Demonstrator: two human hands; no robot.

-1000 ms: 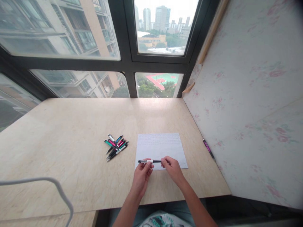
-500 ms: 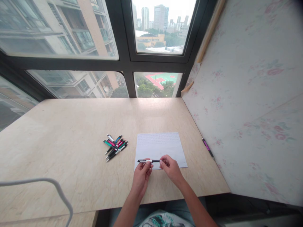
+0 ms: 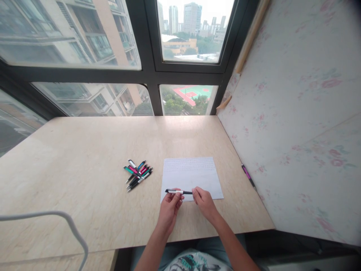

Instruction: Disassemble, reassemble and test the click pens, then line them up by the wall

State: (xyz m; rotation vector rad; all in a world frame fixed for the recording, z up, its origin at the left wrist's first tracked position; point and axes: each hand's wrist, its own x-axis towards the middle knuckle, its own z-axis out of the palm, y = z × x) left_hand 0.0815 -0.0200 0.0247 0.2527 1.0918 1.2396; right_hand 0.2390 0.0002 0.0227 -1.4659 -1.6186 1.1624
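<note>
Over the near part of a written sheet of paper (image 3: 191, 178), a black-and-white pen (image 3: 171, 191) is held between two bare hands. Its long axis runs left to right, roughly along the sheet's near edge, with the left end slightly higher in the view. The black clip end points left; the slim black section points right, its tip hidden in the fingers. The left hand (image 3: 169, 207) is closed on the white barrel, thumb above and fingers beneath, while the right hand (image 3: 204, 202) has thumb and fingertips pinched together around the black section, with no gap visible. Lines of small handwriting fill the top of the sheet, too fine to read, and any marking on the barrel is likewise illegible. Green lettering on the person's shirt (image 3: 197, 261) cannot be made out reliably. Left of the sheet, on the marbled countertop (image 3: 96, 154), lies a criss-crossed pile of pens (image 3: 138, 175) in black, white, green, pink and blue. A purple-and-black pen (image 3: 248, 176) lies at the foot of the floral wall (image 3: 304, 113), pointing obliquely toward the person.
</note>
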